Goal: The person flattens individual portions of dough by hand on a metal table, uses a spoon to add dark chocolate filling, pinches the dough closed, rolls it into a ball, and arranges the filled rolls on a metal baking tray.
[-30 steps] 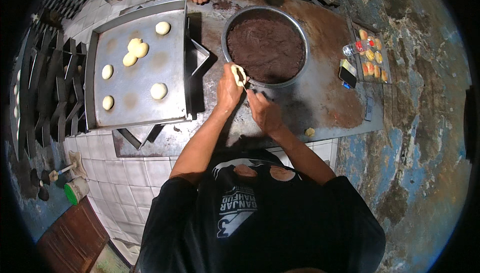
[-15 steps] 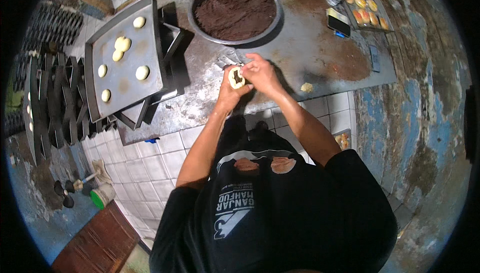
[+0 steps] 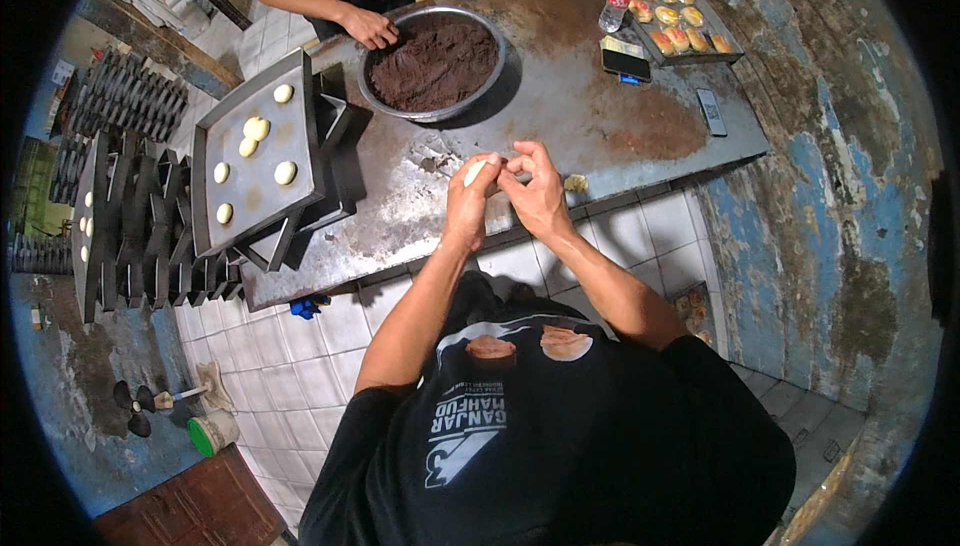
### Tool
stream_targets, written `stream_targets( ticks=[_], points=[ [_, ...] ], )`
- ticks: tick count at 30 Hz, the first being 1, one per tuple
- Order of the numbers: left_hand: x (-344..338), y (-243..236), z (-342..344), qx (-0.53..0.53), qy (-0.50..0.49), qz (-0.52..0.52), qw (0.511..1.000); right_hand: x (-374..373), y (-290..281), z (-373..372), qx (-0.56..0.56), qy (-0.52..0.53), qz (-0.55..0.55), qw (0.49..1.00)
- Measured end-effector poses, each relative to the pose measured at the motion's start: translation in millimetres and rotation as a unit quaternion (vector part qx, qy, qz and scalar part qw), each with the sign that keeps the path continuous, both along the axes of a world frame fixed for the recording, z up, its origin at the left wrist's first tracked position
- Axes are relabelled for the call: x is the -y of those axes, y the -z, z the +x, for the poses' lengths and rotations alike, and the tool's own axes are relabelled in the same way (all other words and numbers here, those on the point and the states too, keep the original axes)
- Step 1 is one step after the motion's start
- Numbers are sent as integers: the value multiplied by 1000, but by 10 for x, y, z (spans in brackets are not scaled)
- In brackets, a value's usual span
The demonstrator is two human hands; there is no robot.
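My left hand (image 3: 468, 204) is closed round a small piece of pale dough (image 3: 476, 172), held just above the near side of the metal worktable (image 3: 420, 201). Right beside it is my right hand (image 3: 538, 194), its thumb and fingers curled together close to the left fingertips; whatever they may pinch is hidden. Beyond my hands a wide metal bowl (image 3: 502, 71) holds a heap of dark brown crumbly filling (image 3: 435, 61). To the left, several pale dough balls (image 3: 285, 172) sit on a raised baking tray (image 3: 255, 231).
Across the table another person's hand (image 3: 370, 28) reaches to the bowl's rim. At the far right are a tray of glazed buns (image 3: 680, 38), a plastic bottle (image 3: 616, 4), a dark phone (image 3: 626, 65) and another phone (image 3: 711, 112). A dough scrap (image 3: 576, 183) lies near the front edge.
The dough in my left hand showed dark filling in its opening; now only a pale side shows. My right fingers have curled in. The view has tilted up, showing more of the other person.
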State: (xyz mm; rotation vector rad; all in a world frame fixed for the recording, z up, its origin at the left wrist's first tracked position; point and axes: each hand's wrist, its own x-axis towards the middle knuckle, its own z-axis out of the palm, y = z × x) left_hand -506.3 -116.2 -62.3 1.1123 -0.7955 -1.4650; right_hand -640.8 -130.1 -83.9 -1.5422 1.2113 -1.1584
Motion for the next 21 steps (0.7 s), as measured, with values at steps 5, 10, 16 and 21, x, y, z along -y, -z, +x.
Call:
stream_targets(
  ticks=[5, 10, 16, 21],
  points=[
    [-204, -170, -145, 203, -5, -107, 973, -108, -115, -125, 378, -39, 199, 903],
    [-307, -197, -49, 401, 176, -87, 895, -79, -48, -526, -52, -138, 46, 988],
    [-302, -227, 72, 385, 166, -69, 905, -182, -273, -435, 149, -111, 65, 980],
    [-434, -408, 32, 334, 80, -98, 934, 124, -410, -502, 147, -247, 191, 939]
  ],
)
